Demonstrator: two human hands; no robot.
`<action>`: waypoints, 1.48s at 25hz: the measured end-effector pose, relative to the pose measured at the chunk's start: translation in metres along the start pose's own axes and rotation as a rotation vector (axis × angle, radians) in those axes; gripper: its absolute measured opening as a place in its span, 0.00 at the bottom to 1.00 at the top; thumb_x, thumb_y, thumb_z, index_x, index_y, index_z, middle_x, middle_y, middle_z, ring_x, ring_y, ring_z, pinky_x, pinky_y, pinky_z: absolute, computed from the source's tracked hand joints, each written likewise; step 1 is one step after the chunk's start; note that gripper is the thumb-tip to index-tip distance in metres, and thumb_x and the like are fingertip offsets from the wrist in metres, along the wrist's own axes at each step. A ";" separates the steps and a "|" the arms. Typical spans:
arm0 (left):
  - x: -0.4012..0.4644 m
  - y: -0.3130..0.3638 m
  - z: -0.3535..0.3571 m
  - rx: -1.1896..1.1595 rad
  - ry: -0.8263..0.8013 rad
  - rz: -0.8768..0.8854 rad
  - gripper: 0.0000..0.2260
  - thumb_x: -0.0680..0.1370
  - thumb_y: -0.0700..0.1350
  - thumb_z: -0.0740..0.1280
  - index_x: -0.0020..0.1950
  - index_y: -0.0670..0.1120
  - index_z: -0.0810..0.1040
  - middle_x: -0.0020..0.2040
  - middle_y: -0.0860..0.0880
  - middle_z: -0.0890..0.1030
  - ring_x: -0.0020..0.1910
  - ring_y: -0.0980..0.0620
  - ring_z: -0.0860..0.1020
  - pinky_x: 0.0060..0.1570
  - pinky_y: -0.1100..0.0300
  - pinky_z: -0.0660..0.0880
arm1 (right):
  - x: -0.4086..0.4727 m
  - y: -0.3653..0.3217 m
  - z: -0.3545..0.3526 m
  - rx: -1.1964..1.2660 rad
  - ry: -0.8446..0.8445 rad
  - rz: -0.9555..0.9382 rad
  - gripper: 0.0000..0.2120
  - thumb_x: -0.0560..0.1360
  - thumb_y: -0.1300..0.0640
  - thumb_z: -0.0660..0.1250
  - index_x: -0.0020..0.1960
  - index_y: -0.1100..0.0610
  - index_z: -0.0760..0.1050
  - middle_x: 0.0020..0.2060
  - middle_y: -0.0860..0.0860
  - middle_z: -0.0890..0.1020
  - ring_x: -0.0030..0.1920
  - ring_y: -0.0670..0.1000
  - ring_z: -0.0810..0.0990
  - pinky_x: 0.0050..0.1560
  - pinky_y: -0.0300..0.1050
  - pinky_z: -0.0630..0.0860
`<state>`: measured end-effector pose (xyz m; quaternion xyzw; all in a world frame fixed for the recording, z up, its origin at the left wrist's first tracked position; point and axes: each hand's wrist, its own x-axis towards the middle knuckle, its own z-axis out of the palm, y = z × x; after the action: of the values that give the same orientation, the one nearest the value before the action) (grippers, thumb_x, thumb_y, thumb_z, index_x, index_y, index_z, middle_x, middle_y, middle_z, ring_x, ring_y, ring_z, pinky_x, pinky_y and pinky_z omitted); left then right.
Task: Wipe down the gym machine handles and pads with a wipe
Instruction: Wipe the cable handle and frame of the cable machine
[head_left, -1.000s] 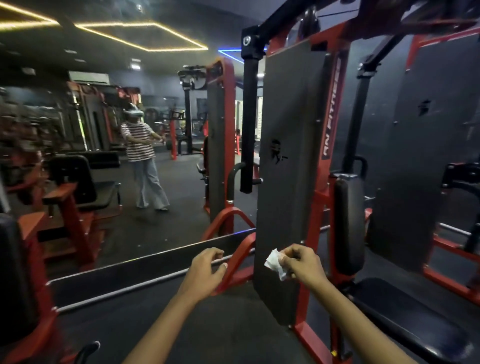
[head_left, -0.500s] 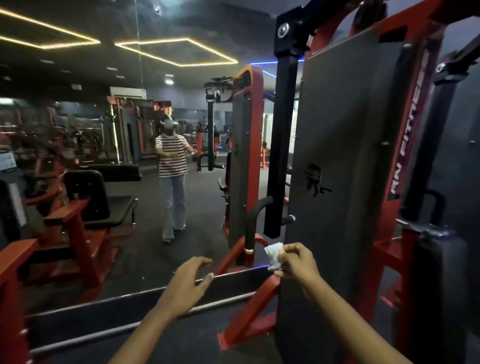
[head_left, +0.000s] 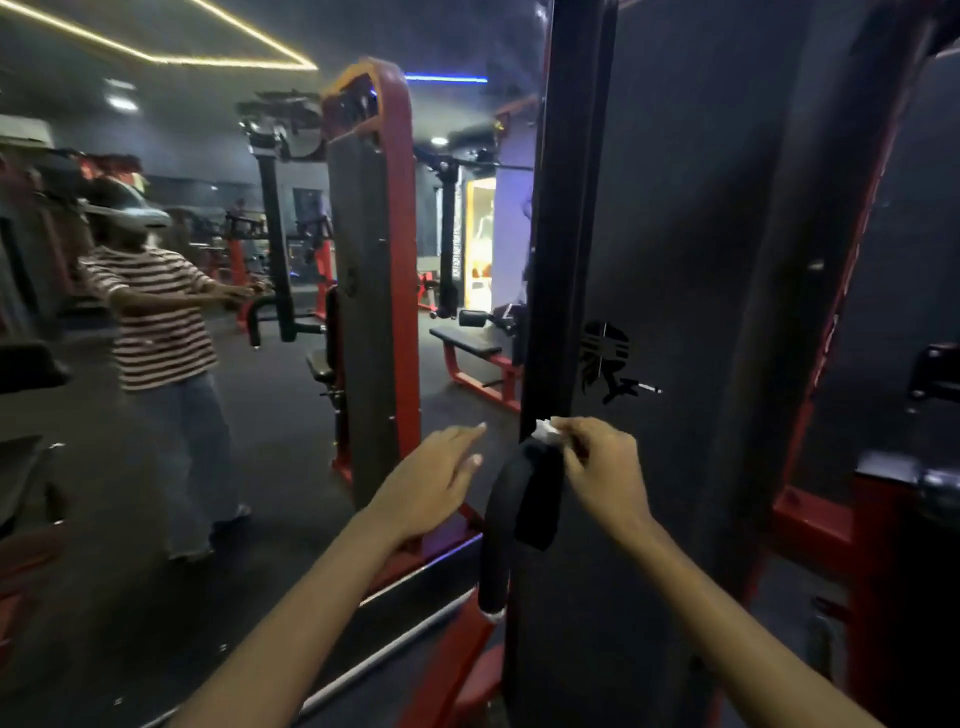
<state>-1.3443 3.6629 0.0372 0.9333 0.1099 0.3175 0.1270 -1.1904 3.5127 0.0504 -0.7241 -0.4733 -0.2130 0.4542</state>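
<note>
Head view, looking forward and down past two bare forearms at a black-and-red gym machine (head_left: 727, 312) that fills the frame from twelve o'clock round to four. Right hand (head_left: 602, 467) sits just right of centre, at about five o'clock from the middle of the frame, its fingertips (head_left: 563, 427) pinched together on a small white wipe (head_left: 544, 430). That wipe is pressed against the top end of a black padded handle (head_left: 511, 509) — a curved grip that arcs down toward six o'clock and ends at a pale collar (head_left: 493, 616) where it meets the red frame (head_left: 457, 670). Behind the handle a tall black upright (head_left: 566, 208) rises to twelve o'clock, and just right of it a dark panel carries a black logo (head_left: 605, 358). Left hand (head_left: 431, 483) hovers at about nine o'clock from the handle, near it but apart — fingers (head_left: 467, 434) loosely spread and extended forward, holding nothing. A mirror (head_left: 156, 467) covers the wall from seven to eleven o'clock; in it a person in a striped shirt (head_left: 156, 312) and pale trousers stands with arms reached out, wearing a headset. Also reflected are a red-framed machine (head_left: 379, 260) near the centre and a bench (head_left: 467, 338) beyond it. Yellow strip lights (head_left: 234, 60) run across the ceiling at eleven o'clock. Much of the frame is soft with blur.
</note>
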 end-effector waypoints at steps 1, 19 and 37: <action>0.016 -0.007 0.006 -0.018 -0.014 0.035 0.24 0.80 0.52 0.51 0.73 0.43 0.65 0.68 0.46 0.72 0.67 0.49 0.69 0.69 0.61 0.60 | 0.002 0.006 0.010 -0.080 0.036 -0.083 0.13 0.70 0.69 0.67 0.53 0.59 0.81 0.47 0.53 0.84 0.48 0.52 0.81 0.49 0.49 0.80; 0.195 -0.043 0.042 0.260 0.404 1.047 0.25 0.82 0.52 0.54 0.76 0.42 0.56 0.76 0.43 0.58 0.76 0.43 0.50 0.73 0.41 0.52 | 0.009 -0.008 0.072 -0.605 -0.099 -0.121 0.12 0.68 0.67 0.69 0.50 0.57 0.83 0.48 0.50 0.84 0.44 0.52 0.80 0.42 0.44 0.80; 0.205 -0.051 0.048 0.194 0.447 1.169 0.27 0.82 0.53 0.53 0.77 0.41 0.55 0.77 0.44 0.57 0.76 0.42 0.53 0.73 0.41 0.49 | -0.091 -0.062 0.131 -0.888 0.318 -0.072 0.11 0.75 0.66 0.68 0.57 0.66 0.78 0.57 0.57 0.80 0.57 0.52 0.79 0.60 0.42 0.75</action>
<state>-1.1620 3.7613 0.1005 0.7577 -0.3658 0.5101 -0.1787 -1.3028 3.5889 -0.0534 -0.7897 -0.2859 -0.5187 0.1599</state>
